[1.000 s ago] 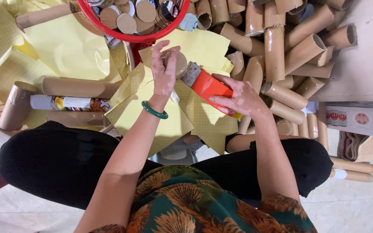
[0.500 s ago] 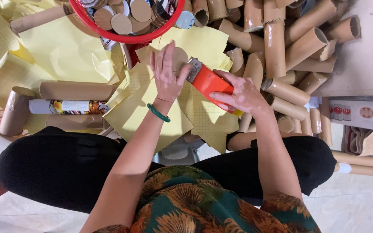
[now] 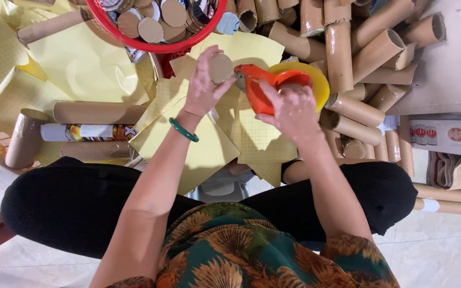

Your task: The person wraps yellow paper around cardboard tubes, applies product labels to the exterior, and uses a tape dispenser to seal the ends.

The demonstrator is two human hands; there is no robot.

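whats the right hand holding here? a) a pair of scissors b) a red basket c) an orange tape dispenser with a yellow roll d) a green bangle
c: the right hand grips an orange tape dispenser carrying a yellow roll, its front end right by the cardboard tube held in the left hand.

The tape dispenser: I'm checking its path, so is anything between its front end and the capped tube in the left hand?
Nothing visible: the orange tape dispenser in the right hand meets the capped tube held by the left hand.
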